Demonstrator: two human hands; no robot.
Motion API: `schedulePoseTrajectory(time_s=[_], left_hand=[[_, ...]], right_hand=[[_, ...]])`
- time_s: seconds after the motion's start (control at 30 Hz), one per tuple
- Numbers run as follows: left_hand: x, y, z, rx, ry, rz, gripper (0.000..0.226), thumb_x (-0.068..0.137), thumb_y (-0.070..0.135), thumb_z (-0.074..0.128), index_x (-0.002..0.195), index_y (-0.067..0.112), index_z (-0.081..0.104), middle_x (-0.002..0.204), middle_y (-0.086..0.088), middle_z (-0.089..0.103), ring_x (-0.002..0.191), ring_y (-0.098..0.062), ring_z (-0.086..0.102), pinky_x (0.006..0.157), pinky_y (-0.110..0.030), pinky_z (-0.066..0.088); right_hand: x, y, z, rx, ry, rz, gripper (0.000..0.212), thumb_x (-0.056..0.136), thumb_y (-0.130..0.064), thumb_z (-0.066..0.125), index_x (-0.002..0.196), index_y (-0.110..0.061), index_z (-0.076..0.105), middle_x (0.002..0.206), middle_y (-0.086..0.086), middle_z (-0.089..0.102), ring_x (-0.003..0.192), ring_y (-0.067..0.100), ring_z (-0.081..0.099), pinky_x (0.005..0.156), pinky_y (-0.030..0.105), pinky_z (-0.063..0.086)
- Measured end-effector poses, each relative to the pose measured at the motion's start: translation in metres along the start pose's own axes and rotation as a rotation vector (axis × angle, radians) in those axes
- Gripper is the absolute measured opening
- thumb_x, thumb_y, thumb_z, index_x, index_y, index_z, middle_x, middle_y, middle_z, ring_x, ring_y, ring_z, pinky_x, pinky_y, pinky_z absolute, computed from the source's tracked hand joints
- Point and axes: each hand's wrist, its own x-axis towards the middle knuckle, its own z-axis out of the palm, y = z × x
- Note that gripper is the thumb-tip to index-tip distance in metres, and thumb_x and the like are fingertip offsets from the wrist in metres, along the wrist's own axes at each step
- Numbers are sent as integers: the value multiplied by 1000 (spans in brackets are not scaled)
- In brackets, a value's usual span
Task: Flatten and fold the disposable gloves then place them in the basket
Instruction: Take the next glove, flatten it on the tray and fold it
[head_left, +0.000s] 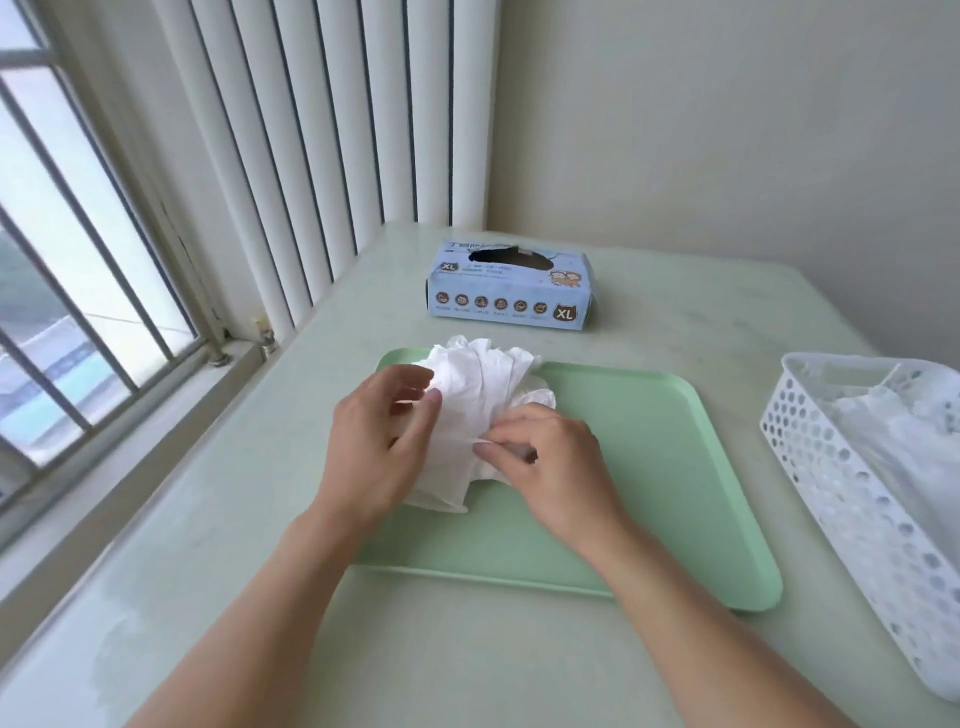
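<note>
I see the crumpled white disposable glove (478, 415) lying over the far-left corner of the pale green plastic tray (649, 493). My left hand (384, 441) curls round its left edge and my right hand (550, 457) pinches its middle. The white perforated plastic basket (831, 493) sits at the worktop's (260, 519) right edge, and the blue cardboard glove box (509, 286) stands near the far edge.

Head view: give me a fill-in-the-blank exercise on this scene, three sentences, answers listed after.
The left hand and right hand both hold crumpled white disposable gloves over a flat plastic tray whose colour is ____. The light blue cardboard glove box behind the tray is marked with the size ____. The white perforated plastic basket stands on the tray's ____ side.
Missing words: green; XL; right.
</note>
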Motion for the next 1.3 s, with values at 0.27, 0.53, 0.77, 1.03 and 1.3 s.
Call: schedulePoseTrajectory(time_s=[0.27,0.53,0.77,1.03,1.3], left_hand=[[7,-22,0,207,-468,84,103,80,91,34,159,26,31,164,14,28,151,0,20,123,-25,18],[6,-31,1,326,-442,112,73,96,59,56,158,28,34,164,16,25,150,-4,25,116,-16,18],[-4,-1,-6,326,-215,105,62,87,55,40,136,23,59,145,6,51,132,-22,48,106,-39,40],[-17,132,49,-289,-492,90,31,90,46,72,111,23,70,104,13,74,101,-3,68,86,-26,54],[14,157,67,-608,-366,-316,49,105,38,52,89,-7,66,83,-23,70,77,-27,64,79,-42,48]], right_hand=[[7,12,-20,197,230,61,8,88,-8,76,91,-12,82,93,-10,73,85,3,68,77,15,51],[19,46,-72,794,535,721,18,94,-12,64,78,-15,70,80,5,63,75,20,55,63,28,46],[10,4,-118,850,279,644,6,90,-16,67,89,-10,67,72,5,69,60,19,64,55,27,53],[-3,-49,-137,962,132,634,22,98,-10,53,92,-5,73,74,9,73,60,21,70,51,25,54],[-35,-37,-177,494,69,436,20,86,-24,79,78,-8,70,69,6,68,64,16,62,63,26,50]])
